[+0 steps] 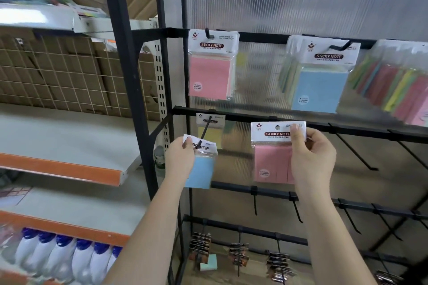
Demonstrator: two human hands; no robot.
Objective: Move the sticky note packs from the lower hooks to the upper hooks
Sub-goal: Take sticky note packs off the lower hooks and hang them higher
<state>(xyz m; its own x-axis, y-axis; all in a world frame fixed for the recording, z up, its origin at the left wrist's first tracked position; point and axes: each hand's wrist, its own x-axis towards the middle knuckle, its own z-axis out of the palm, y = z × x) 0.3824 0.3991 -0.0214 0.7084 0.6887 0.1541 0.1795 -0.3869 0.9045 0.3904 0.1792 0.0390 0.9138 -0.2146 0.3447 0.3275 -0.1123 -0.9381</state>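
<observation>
My left hand [179, 157] grips a blue sticky note pack [201, 169] by its white header, at the tip of a lower black hook [205, 132]. Behind it on that hook hangs a yellow pack [209, 133]. My right hand [311, 155] pinches the header of a pink pack [273, 157], held free in front of the lower rail. On the upper rail hang pink packs [210, 76] on the left hook, blue-fronted packs [317, 90] on the middle hook, and mixed-colour packs [398, 95] at the right edge.
Several bare black hooks [356, 152] stick out from the lower rails to the right. Small carded items [236, 253] hang on the bottom rail. A grey and orange shelf [69, 171] stands at the left, with blue-capped white bottles [64, 257] below it.
</observation>
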